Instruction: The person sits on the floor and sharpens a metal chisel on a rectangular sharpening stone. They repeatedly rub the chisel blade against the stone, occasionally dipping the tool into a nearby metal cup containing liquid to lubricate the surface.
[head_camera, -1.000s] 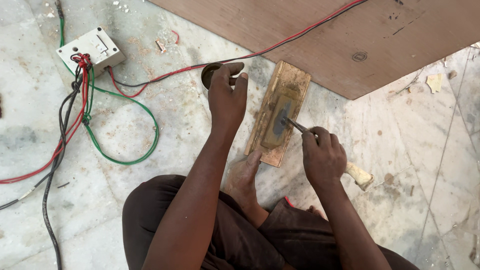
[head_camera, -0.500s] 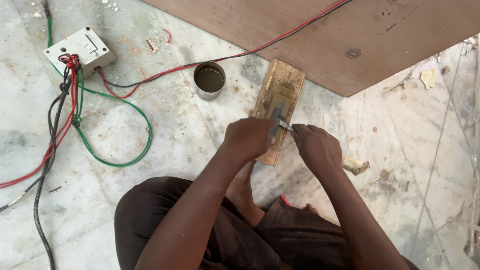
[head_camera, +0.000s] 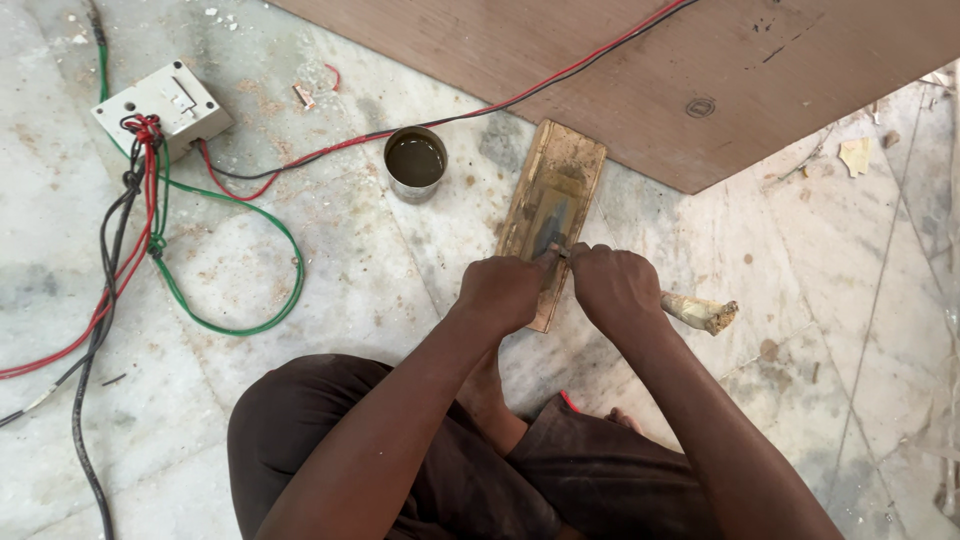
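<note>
- The head camera looks straight down at a person who sits on a pale marble floor (head_camera: 330, 270) in dark brown clothes.
- A long, flat, yellow-brown sharpening stone (head_camera: 553, 205) lies on the floor in front of the person, with a dark worn patch in its middle.
- The left hand (head_camera: 505, 290) is curled into a loose fist at the near end of the stone, and its fingertips press down on a small metal blade (head_camera: 556, 248).
- The right hand (head_camera: 612, 288) is closed around a worn, pale wooden handle (head_camera: 700, 312) that sticks out to the right of the hand.
- The blade seems to belong to that handle, but the hands hide the join, so this cannot be told for sure.
- The blade rests on the stone, just below the dark patch, between the two hands.
- The two hands are very close, almost touching.
- A small round metal tin with dark liquid (head_camera: 415, 162) stands on the floor just to the left of the stone.
- A big brown plywood sheet (head_camera: 640, 70) lies past the stone, and its edge is near the far end of the stone.
- A white square switch box (head_camera: 162, 105) sits far to the left.
- Red, black and green wires (head_camera: 225, 250) run from the box over the floor.
- A red and black wire pair crosses the plywood too.
</note>
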